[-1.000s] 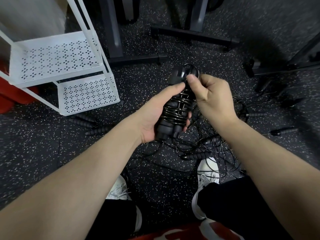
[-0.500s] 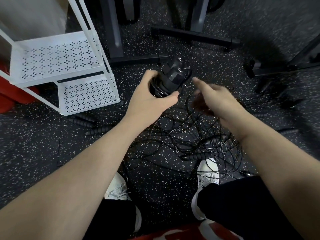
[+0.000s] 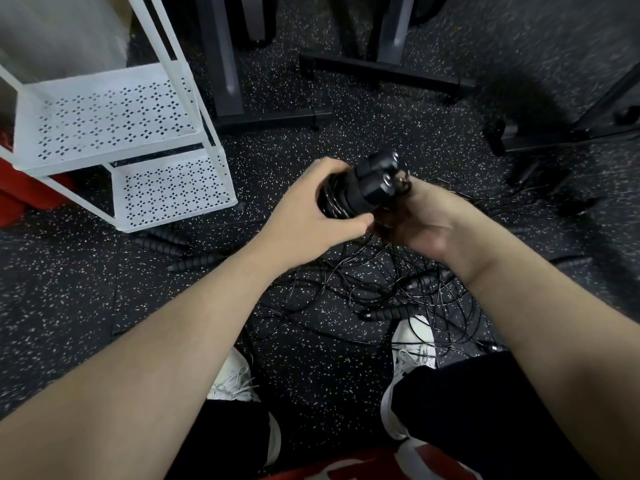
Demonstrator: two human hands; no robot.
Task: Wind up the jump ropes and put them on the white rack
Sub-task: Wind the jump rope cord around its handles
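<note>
My left hand (image 3: 308,213) grips a wound jump rope (image 3: 360,188), a black bundle of two handles with cord coiled round them, held tilted above the floor. My right hand (image 3: 426,216) is against the bundle's right side, its fingers curled at the handle ends, partly in shadow. The white rack (image 3: 104,112) stands to the left, with a bare perforated upper shelf and a bare lower shelf (image 3: 173,188). A tangle of loose black ropes (image 3: 381,289) lies on the floor beneath my hands.
Loose ribbed handles (image 3: 162,244) lie by the rack's foot, and another handle (image 3: 391,311) lies near my right shoe (image 3: 415,344). Black equipment frames (image 3: 381,71) stand on the speckled floor behind. A red object (image 3: 20,195) sits at the far left.
My left hand turned the bundle from upright to tilted and lifted it away. My right hand let go, opened, then came back against the bundle's right end.
</note>
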